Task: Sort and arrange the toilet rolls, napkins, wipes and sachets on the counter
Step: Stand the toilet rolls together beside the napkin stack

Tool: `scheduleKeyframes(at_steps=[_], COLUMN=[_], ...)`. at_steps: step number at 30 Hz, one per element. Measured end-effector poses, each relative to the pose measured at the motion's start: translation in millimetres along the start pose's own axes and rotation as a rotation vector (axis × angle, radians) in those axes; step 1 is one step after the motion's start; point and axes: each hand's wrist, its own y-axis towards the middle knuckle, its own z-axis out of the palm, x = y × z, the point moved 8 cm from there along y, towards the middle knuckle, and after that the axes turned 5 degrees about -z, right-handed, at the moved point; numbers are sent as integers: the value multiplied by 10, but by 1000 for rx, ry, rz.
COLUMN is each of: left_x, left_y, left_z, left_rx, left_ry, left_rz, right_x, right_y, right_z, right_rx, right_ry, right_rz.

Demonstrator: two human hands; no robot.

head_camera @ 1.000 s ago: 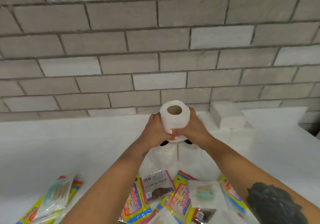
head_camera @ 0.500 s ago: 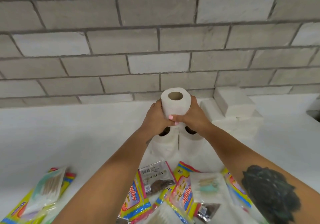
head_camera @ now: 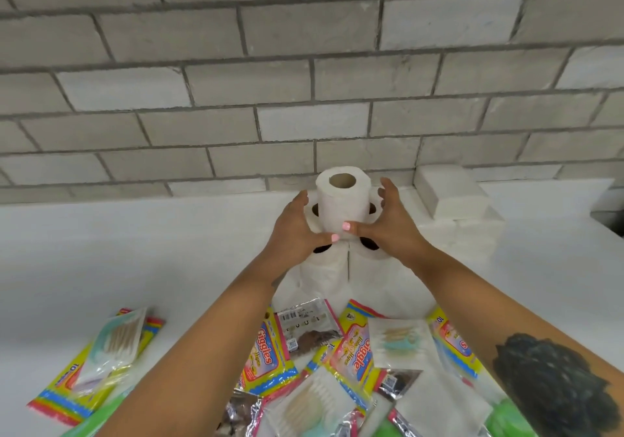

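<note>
- Head view: the top toilet roll (head_camera: pixel 342 200), centre frame, now stands upright on the four lower rolls (head_camera: pixel 324 271) on the worktop (head_camera: pixel 135 251).
- Left hand (head_camera: pixel 297 234) and right hand (head_camera: pixel 393 230) have loosened their grip since half a second ago: fingers spread, thumbs just touching the roll.
- Stack likely done; wipes packs (head_camera: pixel 266 359) at lower frame remain unsorted.

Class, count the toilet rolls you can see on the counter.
5: one white paper toilet roll on top, standing on four: back-left, back-right, front-left, front-right. Hands hide parts; more may be hidden.
</note>
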Motion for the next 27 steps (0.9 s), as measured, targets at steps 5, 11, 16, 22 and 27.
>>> scheduleKeyframes(at_steps=[5, 11, 16, 22, 27], left_x=[68, 177, 246, 352, 413], left_y=[-328, -741, -1041, -1250, -1285], left_z=[-99, -6, 247, 601, 826], left_rx=[-61, -105, -68, 55, 140], left_ry=[-50, -4, 125, 249, 409], left_rz=[-63, -153, -161, -237, -275], right_x=[188, 266, 136, -257, -564], right_y=[-355, -754, -979, -1191, -1359], right_z=[-333, -474, -302, 64, 143], right_rx=[-288, -394, -222, 208, 406], right_ry=[-1, -13, -35, -374, -716], right_rz=[-80, -124, -109, -32, 48])
